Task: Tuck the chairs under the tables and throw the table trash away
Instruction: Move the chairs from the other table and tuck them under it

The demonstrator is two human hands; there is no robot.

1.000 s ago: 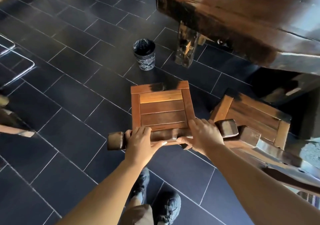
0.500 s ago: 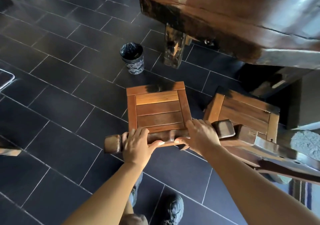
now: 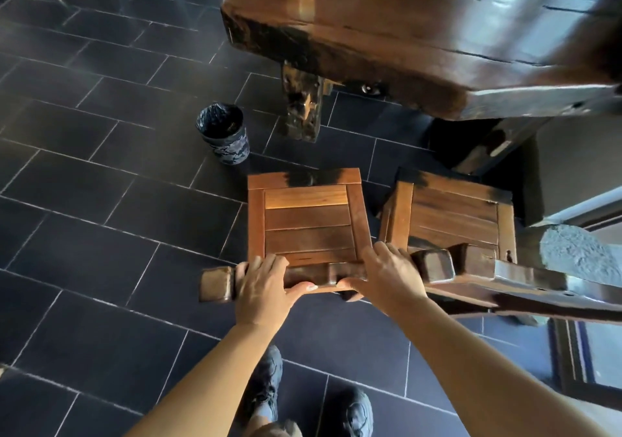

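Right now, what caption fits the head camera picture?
Both hands, left and right, grip a wooden chair beside the table.

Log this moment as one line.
left hand, right hand: gripping chair backrest | chair: short of table | bin: beside table leg

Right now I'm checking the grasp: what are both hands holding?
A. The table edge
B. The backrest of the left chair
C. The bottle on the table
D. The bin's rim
B: the left hand and right hand both grip the left chair by its backrest, well apart from the bin.
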